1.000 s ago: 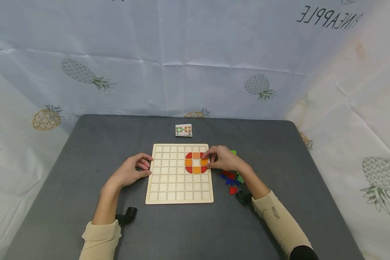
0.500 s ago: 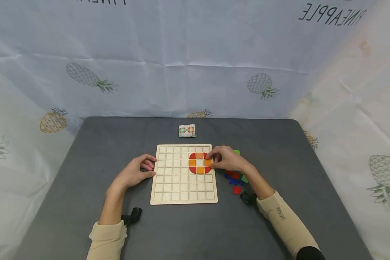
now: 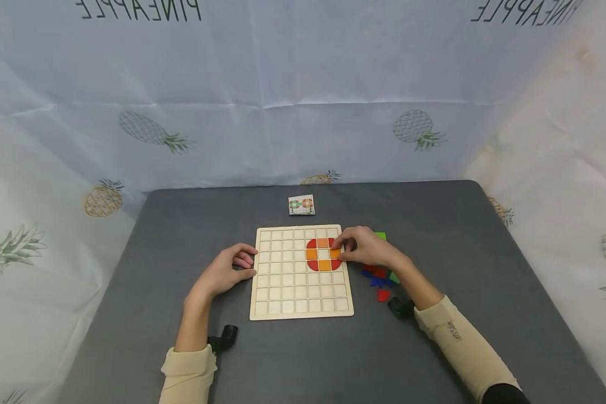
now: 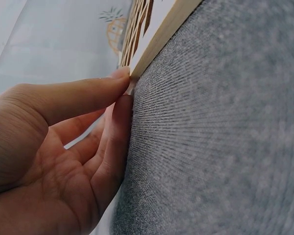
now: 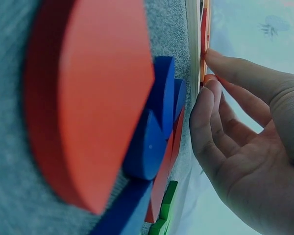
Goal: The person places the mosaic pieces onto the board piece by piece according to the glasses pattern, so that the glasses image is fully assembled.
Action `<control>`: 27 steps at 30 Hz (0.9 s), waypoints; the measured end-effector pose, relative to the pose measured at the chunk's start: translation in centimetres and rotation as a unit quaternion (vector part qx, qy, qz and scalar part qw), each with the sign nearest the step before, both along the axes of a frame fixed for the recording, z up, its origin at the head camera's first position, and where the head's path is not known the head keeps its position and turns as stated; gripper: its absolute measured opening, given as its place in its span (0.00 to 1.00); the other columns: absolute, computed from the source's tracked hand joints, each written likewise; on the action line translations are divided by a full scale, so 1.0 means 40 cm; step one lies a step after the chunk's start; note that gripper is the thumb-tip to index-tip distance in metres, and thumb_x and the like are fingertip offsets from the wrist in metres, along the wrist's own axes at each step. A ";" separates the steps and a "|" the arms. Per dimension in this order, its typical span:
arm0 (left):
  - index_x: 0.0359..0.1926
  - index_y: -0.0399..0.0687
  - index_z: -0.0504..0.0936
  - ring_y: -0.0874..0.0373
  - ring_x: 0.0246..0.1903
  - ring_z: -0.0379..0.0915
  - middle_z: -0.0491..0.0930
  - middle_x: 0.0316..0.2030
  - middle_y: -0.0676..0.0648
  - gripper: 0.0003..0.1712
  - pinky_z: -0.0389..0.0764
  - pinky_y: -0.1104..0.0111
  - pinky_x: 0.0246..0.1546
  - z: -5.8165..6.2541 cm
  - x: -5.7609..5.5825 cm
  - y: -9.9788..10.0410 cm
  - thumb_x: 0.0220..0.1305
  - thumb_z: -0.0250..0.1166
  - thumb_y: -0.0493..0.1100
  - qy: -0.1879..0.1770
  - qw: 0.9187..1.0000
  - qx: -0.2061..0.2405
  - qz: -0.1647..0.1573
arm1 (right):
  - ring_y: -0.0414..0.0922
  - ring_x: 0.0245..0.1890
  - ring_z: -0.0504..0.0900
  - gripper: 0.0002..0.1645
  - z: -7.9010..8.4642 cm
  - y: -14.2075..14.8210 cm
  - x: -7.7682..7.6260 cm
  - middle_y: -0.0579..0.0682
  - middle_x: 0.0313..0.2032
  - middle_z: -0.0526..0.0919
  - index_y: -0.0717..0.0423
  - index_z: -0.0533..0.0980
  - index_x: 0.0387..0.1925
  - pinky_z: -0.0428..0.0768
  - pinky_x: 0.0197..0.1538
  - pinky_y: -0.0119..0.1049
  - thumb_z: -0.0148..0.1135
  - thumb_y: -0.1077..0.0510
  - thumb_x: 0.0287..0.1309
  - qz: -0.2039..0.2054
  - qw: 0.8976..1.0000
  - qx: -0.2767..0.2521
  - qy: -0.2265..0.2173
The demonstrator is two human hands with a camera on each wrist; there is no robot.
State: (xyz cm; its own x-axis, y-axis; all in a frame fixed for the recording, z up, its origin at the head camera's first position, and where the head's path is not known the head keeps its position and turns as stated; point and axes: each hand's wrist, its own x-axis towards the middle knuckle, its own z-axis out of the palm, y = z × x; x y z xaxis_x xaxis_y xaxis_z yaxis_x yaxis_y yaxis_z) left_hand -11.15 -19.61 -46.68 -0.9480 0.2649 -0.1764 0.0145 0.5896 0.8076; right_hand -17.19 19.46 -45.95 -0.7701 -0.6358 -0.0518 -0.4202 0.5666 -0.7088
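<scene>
In the head view a square wooden grid board (image 3: pixel 283 292) lies on the grey table. My left hand (image 3: pixel 227 272) holds its left edge; the left wrist view shows the thumb (image 4: pixel 88 95) on the edge, with a finger just below. At the right side of the board, red quarter-round tiles (image 3: pixel 311 265) and orange square tiles (image 3: pixel 324 265) form a ring around one bare cell. My right hand (image 3: pixel 366 247) pinches the orange tile at the ring's right side, between thumb and index finger. Its fingers partly cover the upper right red tile.
Loose red (image 5: pixel 103 98), blue (image 5: pixel 147 147) and green (image 5: pixel 169 200) pieces lie right of the board, partly under my right forearm. A small card (image 3: pixel 301 205) with a printed coloured pattern lies behind the board. A pineapple-print curtain (image 3: pixel 283 140) hangs behind the table.
The head view has turned left, so the whole scene sits further right in it. Both hands stay at the same places on the board; the tiles look unchanged.
</scene>
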 end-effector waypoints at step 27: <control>0.65 0.40 0.80 0.55 0.46 0.80 0.82 0.49 0.39 0.25 0.80 0.63 0.52 -0.004 0.004 0.011 0.69 0.75 0.35 -0.009 1.000 0.002 0.012 | 0.41 0.35 0.85 0.16 0.017 0.074 -0.003 0.55 0.47 0.89 0.58 0.88 0.54 0.85 0.43 0.33 0.76 0.61 0.66 -0.035 0.999 -0.014 -0.011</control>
